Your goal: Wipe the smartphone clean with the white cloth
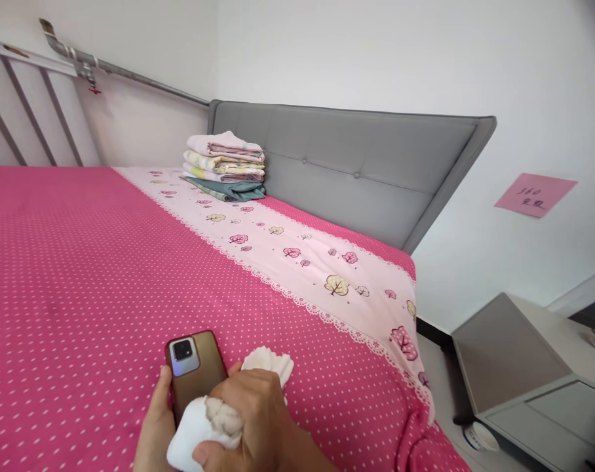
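Observation:
A smartphone [203, 359] in a brownish case with a dark red edge is held over the bed, its back and camera block facing up. My left hand [154, 426] grips it from the left and below, with the thumb along its side. In my right hand [265, 416] is a bunched white cloth [192, 432] with a greyish, soiled-looking patch. Its loose end fans out beyond the knuckles. The cloth lies over the lower part of the phone's back, hiding it. My right fingers are wrapped round the cloth.
A pink dotted bedspread [105, 295] covers the bed. Folded bedding [223, 164] is stacked by the grey headboard [337, 151]. A grey cabinet [514, 354] stands at the right, with a white roll or cup [481, 437] on the floor beside it. A pipe [145, 82] runs along the left wall.

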`<state>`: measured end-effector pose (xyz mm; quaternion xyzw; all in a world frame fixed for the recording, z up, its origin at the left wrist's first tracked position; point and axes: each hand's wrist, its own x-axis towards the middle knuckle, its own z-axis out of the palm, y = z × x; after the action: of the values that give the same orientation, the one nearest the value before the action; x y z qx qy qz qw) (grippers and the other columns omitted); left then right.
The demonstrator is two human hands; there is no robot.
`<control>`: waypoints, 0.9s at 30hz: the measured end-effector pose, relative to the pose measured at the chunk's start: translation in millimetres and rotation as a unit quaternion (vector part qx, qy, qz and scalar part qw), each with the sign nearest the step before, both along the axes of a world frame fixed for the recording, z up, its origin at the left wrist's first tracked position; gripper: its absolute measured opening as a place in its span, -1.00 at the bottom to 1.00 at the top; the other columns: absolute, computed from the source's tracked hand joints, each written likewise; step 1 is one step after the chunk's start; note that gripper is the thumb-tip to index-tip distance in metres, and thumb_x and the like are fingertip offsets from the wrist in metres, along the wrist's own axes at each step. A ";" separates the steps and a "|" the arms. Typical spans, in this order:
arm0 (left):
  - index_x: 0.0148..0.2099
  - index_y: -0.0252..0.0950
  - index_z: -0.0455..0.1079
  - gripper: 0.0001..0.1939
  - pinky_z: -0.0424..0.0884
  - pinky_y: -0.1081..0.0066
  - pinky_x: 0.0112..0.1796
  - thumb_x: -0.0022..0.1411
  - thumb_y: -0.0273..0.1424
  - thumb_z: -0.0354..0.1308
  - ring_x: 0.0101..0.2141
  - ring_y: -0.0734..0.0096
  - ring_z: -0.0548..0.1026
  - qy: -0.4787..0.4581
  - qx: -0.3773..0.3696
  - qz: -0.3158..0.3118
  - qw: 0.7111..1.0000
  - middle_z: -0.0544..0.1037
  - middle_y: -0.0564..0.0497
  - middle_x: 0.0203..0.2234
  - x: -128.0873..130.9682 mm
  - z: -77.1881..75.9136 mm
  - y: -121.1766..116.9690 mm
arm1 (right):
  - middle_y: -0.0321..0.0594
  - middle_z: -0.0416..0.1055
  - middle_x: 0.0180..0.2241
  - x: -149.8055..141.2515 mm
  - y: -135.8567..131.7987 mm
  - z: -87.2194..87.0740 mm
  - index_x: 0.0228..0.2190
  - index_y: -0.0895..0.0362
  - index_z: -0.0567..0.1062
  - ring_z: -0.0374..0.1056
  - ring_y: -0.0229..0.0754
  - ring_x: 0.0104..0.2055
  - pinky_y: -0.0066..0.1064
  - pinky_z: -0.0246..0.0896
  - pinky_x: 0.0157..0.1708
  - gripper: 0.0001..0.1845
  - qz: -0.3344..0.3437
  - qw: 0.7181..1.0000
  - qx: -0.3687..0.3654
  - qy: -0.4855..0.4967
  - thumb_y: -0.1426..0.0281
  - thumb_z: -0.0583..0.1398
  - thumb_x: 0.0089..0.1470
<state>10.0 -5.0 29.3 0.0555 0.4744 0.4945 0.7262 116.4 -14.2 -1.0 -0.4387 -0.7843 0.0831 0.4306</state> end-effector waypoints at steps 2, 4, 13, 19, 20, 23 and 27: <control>-0.09 -0.50 0.42 -0.49 0.50 0.08 -0.33 0.27 -0.15 -0.12 -0.44 0.05 0.57 -0.001 0.002 0.000 1.000 0.58 -0.18 -0.53 0.5 0.6 0.0 | -0.33 0.17 -0.70 -0.6 0.4 0.3 -0.65 0.06 0.18 0.17 -0.27 -0.64 -0.39 0.07 -0.57 -0.45 -0.002 1.000 0.004 0.009 -0.15 -0.15 -0.11; -0.10 -0.49 0.43 -0.49 0.50 0.09 -0.33 0.27 -0.16 -0.12 -0.44 0.06 0.57 0.002 0.005 -0.001 1.000 0.58 -0.18 -0.53 0.8 0.9 -0.1 | -0.34 0.17 -0.70 -0.9 0.6 1.1 -0.65 0.06 0.19 0.17 -0.27 -0.65 -0.39 0.05 -0.58 -0.43 -0.004 1.000 0.011 0.019 -0.16 -0.15 -0.10; -0.11 -0.49 0.44 -0.52 0.50 0.09 -0.34 0.25 -0.17 -0.08 -0.42 0.04 0.57 -0.003 0.007 -0.003 1.000 0.59 -0.19 -0.50 -1.4 -1.7 0.1 | -0.31 0.22 -0.70 -0.5 0.2 0.5 -0.64 0.07 0.24 0.22 -0.25 -0.64 -0.39 0.07 -0.59 -0.39 -0.006 1.000 0.009 0.014 -0.19 -0.15 -0.10; -0.09 -0.49 0.44 -0.51 0.50 0.08 -0.32 0.25 -0.16 -0.08 -0.40 0.02 0.57 -0.001 0.009 0.000 1.000 0.59 -0.19 -0.49 -0.7 -2.0 -0.4 | -0.31 0.22 -0.69 -0.4 0.6 -1.8 -0.63 0.07 0.24 0.21 -0.24 -0.63 -0.38 0.07 -0.58 -0.39 -0.009 1.000 0.007 0.006 -0.19 -0.17 -0.09; -0.08 -0.48 0.43 -0.50 0.50 0.08 -0.32 0.25 -0.15 -0.08 -0.40 0.03 0.57 -0.002 0.008 0.002 1.000 0.59 -0.18 -0.48 -0.7 -1.9 -0.7 | -0.31 0.22 -0.69 -0.3 0.3 -1.6 -0.63 0.07 0.25 0.21 -0.24 -0.63 -0.37 0.08 -0.57 -0.39 -0.009 1.000 0.001 0.003 -0.19 -0.17 -0.09; -0.05 -0.47 0.42 -0.50 0.50 0.09 -0.31 0.25 -0.16 -0.08 -0.39 0.03 0.57 -0.009 0.009 0.001 1.000 0.60 -0.18 -0.47 -1.1 -2.2 -0.8 | -0.30 0.24 -0.66 -0.2 -0.5 -0.8 -0.60 0.07 0.28 0.23 -0.24 -0.61 -0.38 0.08 -0.55 -0.39 -0.007 1.000 -0.009 0.004 -0.18 -0.16 -0.10; -0.04 -0.48 0.41 -0.49 0.49 0.08 -0.30 0.25 -0.14 -0.08 -0.39 0.03 0.57 -0.014 0.013 -0.002 1.000 0.60 -0.19 -0.47 -1.6 -4.8 0.2 | -0.30 0.26 -0.67 -0.5 -0.3 0.0 -0.59 0.07 0.30 0.22 -0.24 -0.62 -0.38 0.04 -0.58 -0.41 -0.001 1.000 0.007 0.022 -0.16 -0.14 -0.09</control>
<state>8.4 -4.7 24.5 0.0590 0.4578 0.4999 0.7328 115.9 -14.5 -1.0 -0.4348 -0.7748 0.0863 0.4508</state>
